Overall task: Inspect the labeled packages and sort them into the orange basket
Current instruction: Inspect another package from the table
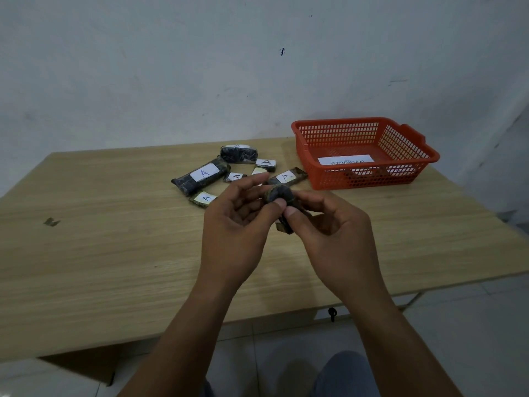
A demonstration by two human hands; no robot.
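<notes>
Both hands hold one small dark wrapped package (279,196) above the light wood-grain worktop (114,239): the left hand (237,224) pinches its upper end between thumb and fingers, and the right hand (335,233) grips the lower end, thumb pressed on top. Its label is not visible from here, so the likely error is sorting it unread; the pinch is also shallow, and turning it over could let it slip onto the worktop. The orange slatted plastic basket (412,170) sits well apart to the right and beyond the hands, with a white paper slip (345,160) on its floor. Behind the hands lie more dark packages with white "A" labels, the long one (201,176) leftmost, another (287,176) just beside the basket. Nothing blocks the way to the basket.
</notes>
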